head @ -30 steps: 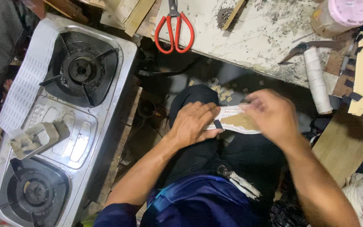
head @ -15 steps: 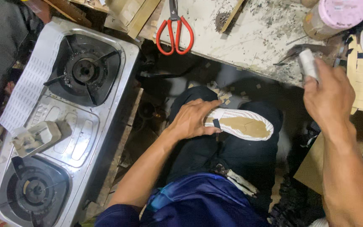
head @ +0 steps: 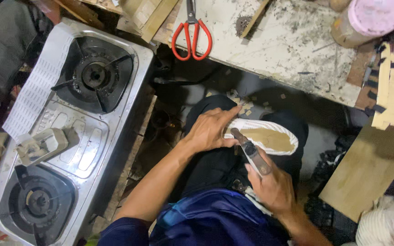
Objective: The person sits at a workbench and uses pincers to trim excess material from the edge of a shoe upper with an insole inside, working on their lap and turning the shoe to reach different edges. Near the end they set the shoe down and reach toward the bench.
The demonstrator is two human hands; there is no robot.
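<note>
The left hand [head: 210,132] is pressing down a white oval shoe sole with a tan patch [head: 267,136] on the lap — light, probably flexible, best steadied at the heel — while the right hand [head: 274,189] is gripping a dark-handled knife [head: 251,152].

One camera only, worn on the head, looks almost straight down onto the person's own lap from close above, so the forearms enter from the bottom edge and both hands sit just right of the frame's middle. The view faces forward and down: the stove [head: 69,132] fills the left half, and the edge of the surface [head: 288,50] runs across the top, with the scissors [head: 191,34] at upper middle. The board [head: 365,171] lies at lower right; there is no second view to share anything with.
</note>
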